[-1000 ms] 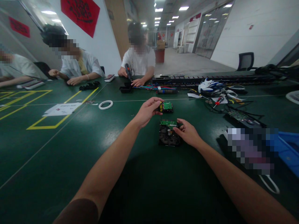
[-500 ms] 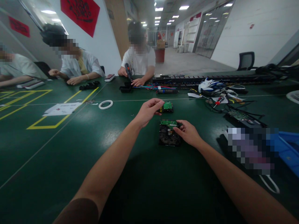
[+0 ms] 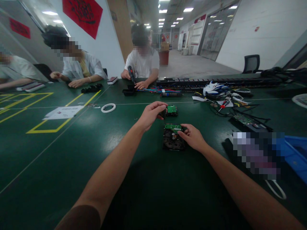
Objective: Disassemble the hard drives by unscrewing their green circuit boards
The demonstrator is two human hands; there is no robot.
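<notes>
The right hand (image 3: 193, 137) is gripping the big hard drive (image 3: 172, 140). Behind it, the half-curled left hand (image 3: 151, 114) is touching the small drive (image 3: 172, 110); I cannot tell its hold.

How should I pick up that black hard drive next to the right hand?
Take the hard drive by its two long black side edges, coming down from above. It lies flat on the table with its green circuit board facing up, so it's probably best to keep off that.
</notes>
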